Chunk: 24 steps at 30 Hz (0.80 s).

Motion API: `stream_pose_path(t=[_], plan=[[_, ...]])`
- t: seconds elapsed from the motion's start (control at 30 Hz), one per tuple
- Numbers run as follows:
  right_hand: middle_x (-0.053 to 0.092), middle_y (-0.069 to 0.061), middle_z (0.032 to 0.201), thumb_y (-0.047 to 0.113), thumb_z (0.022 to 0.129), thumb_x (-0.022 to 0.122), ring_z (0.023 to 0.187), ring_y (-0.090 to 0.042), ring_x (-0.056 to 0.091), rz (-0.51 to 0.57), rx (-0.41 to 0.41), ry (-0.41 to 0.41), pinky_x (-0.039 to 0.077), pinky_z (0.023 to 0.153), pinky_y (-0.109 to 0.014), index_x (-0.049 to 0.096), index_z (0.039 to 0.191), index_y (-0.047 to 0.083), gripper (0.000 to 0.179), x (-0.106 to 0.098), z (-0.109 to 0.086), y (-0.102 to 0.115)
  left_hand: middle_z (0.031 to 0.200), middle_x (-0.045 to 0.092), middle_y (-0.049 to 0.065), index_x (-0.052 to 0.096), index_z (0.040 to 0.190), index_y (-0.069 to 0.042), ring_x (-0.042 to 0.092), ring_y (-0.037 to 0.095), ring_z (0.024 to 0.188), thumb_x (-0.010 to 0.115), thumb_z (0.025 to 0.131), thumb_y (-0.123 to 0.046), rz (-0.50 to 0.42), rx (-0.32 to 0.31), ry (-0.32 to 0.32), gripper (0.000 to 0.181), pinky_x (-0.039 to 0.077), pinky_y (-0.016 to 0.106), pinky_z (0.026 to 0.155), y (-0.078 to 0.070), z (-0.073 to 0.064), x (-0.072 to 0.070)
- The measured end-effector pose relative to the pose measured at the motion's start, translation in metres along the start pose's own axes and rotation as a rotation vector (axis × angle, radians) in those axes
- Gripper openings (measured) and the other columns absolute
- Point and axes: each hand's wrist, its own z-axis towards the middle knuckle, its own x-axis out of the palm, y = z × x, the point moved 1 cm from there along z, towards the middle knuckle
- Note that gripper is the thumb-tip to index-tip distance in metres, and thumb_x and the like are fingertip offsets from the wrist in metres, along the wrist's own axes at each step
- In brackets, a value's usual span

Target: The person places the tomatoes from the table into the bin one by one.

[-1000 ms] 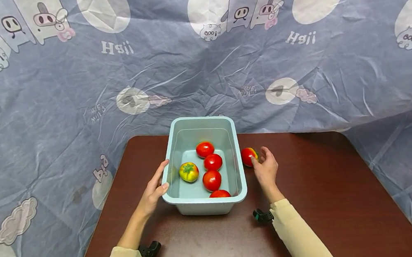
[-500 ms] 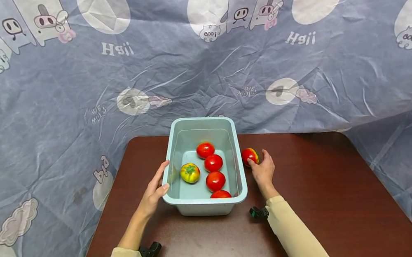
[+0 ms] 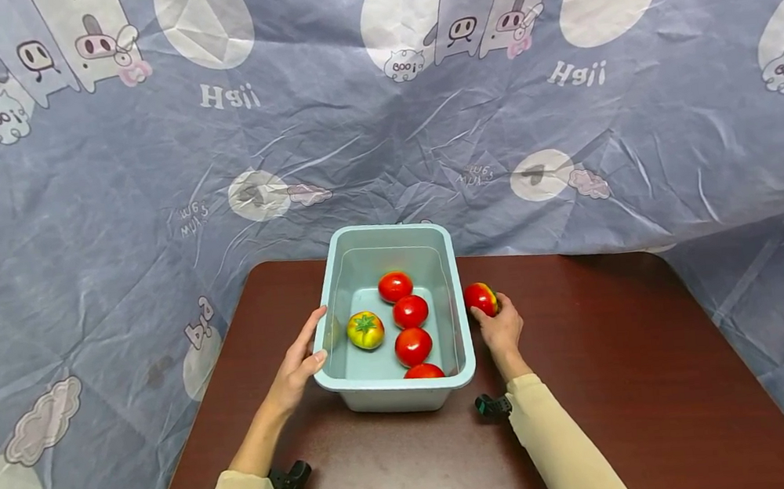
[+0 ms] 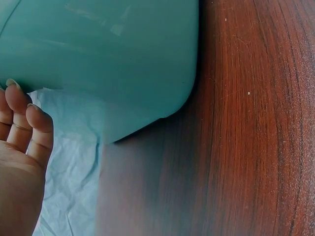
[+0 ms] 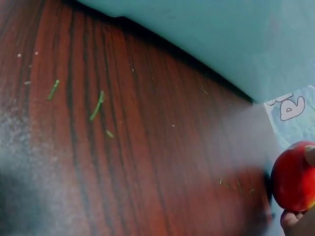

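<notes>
A light blue-green plastic bin [image 3: 403, 383] stands on the table. My left hand [image 3: 295, 368] holds its left rim, thumb over the edge and fingers along the outer wall. In the left wrist view, the fingertips [image 4: 39, 115] lie just under the rim. To the right of the bin, my right hand [image 3: 502, 330] grips a red tomato [image 3: 480, 299] with a yellow-green patch, thumb on the near side. The right wrist view shows part of this tomato [image 5: 291, 179] at its edge. Several red tomatoes [image 3: 409, 312] and one yellow-green tomato [image 3: 366, 330] lie inside the bin.
The dark red-brown table [image 3: 623, 364] extends to both sides and in front of the bin. A grey-blue printed cloth [image 3: 381, 135] hangs right behind the table. Small green scraps [image 5: 97, 105] lie on the wood near the bin.
My right hand has moved in to the tomato beside the bin and its fingers have closed on it. One red tomato inside the bin has rolled slightly right. The left hand keeps its hold.
</notes>
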Motion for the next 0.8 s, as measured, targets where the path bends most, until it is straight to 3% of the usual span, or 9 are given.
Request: stream_pose_path(t=[0.17, 0.33, 0.47, 0.67, 0.8], plan=[[0.054, -0.018, 0.127, 0.027, 0.079, 0.072, 0.114, -0.036, 0.049, 0.052, 0.001, -0.003, 0.038, 0.100, -0.047, 0.049, 0.128, 0.007, 0.058, -0.003, -0.002, 0.002, 0.081, 0.048, 0.008, 0.021, 0.147, -0.016, 0.057, 0.026, 0.077, 0.043, 0.089, -0.015, 0.000, -0.002, -0.001, 0.062, 0.052, 0.039, 0.065, 0.000, 0.000, 0.001], [0.057, -0.017, 0.124, 0.028, 0.076, 0.074, 0.109, -0.033, 0.057, 0.150, -0.053, -0.051, 0.044, 0.096, -0.042, 0.051, 0.127, 0.006, 0.060, -0.009, -0.001, 0.013, 0.082, 0.050, 0.016, 0.019, 0.147, -0.013, 0.059, 0.019, 0.078, 0.041, 0.088, -0.008, -0.006, -0.005, -0.007, 0.063, 0.051, 0.043, 0.065, -0.004, 0.000, 0.001], [0.057, -0.016, 0.123, 0.027, 0.075, 0.076, 0.108, -0.030, 0.058, 0.235, -0.084, -0.075, 0.044, 0.095, -0.039, 0.053, 0.125, 0.006, 0.059, -0.016, -0.005, 0.030, 0.079, 0.048, 0.013, 0.018, 0.147, -0.008, 0.058, 0.014, 0.076, 0.039, 0.087, -0.002, 0.006, -0.007, -0.003, 0.064, 0.051, 0.040, 0.063, -0.007, 0.000, 0.000], [0.056, -0.013, 0.124, 0.021, 0.073, 0.078, 0.112, -0.024, 0.056, 0.419, -0.128, -0.046, 0.042, 0.098, -0.035, 0.054, 0.125, 0.006, 0.059, -0.028, -0.022, 0.065, 0.097, 0.058, 0.016, 0.016, 0.147, -0.008, 0.062, 0.020, 0.084, 0.037, 0.086, 0.001, -0.040, -0.002, 0.016, 0.066, 0.053, 0.044, 0.068, -0.010, 0.000, 0.000], [0.057, -0.012, 0.123, 0.016, 0.072, 0.078, 0.112, -0.024, 0.057, 0.451, -0.160, -0.056, 0.043, 0.096, -0.035, 0.056, 0.123, 0.006, 0.056, -0.035, -0.030, 0.080, 0.102, 0.057, 0.019, 0.017, 0.148, -0.013, 0.062, 0.020, 0.085, 0.038, 0.087, -0.003, -0.057, 0.006, 0.021, 0.065, 0.053, 0.044, 0.069, -0.006, 0.000, 0.001]])
